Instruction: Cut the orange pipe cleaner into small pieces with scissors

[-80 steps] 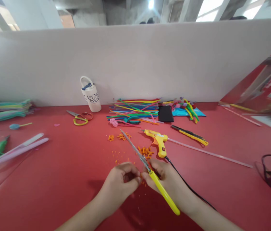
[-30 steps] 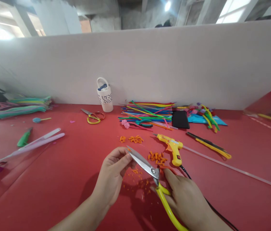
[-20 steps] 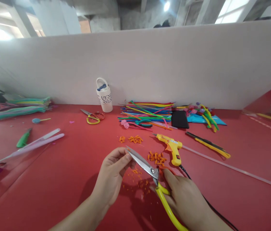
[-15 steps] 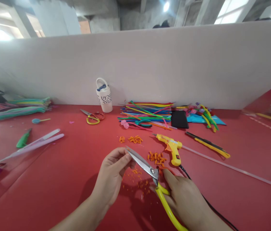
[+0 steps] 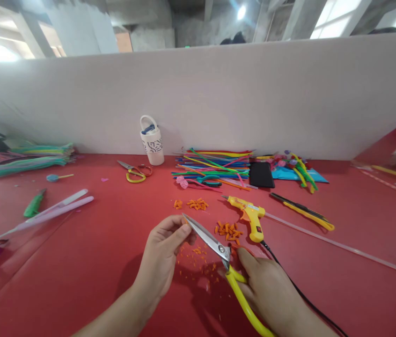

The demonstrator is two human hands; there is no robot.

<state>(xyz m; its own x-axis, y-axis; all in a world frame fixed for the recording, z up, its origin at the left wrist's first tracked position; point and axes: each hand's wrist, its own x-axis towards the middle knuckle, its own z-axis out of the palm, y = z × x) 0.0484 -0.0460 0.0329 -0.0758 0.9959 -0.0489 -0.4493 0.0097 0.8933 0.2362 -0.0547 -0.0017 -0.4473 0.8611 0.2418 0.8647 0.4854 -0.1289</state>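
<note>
My right hand (image 5: 266, 288) is closed on the handles of a pair of scissors (image 5: 209, 239) with yellow and red grips. Their blades point up and left, and the tips reach the fingertips of my left hand (image 5: 168, 245). Thumb and forefinger of that hand are pinched together on a small orange piece (image 5: 186, 222), mostly hidden by the fingers and blade. Below the blades, orange trimmings (image 5: 200, 251) lie scattered on the red table (image 5: 113, 290). Beyond them are small piles of cut orange pieces (image 5: 229, 231).
A yellow glue gun (image 5: 252, 215) with a long glue stick and black cord lies to the right. Farther back are pipe cleaners (image 5: 215, 161), a black phone (image 5: 261, 175), a white cup (image 5: 155, 152) and other scissors (image 5: 135, 172). Pink hair-straightener-like tongs (image 5: 61, 208) lie left.
Both hands stay almost in place, with the scissor tips still at the left fingertips. The view has shifted very slightly.
</note>
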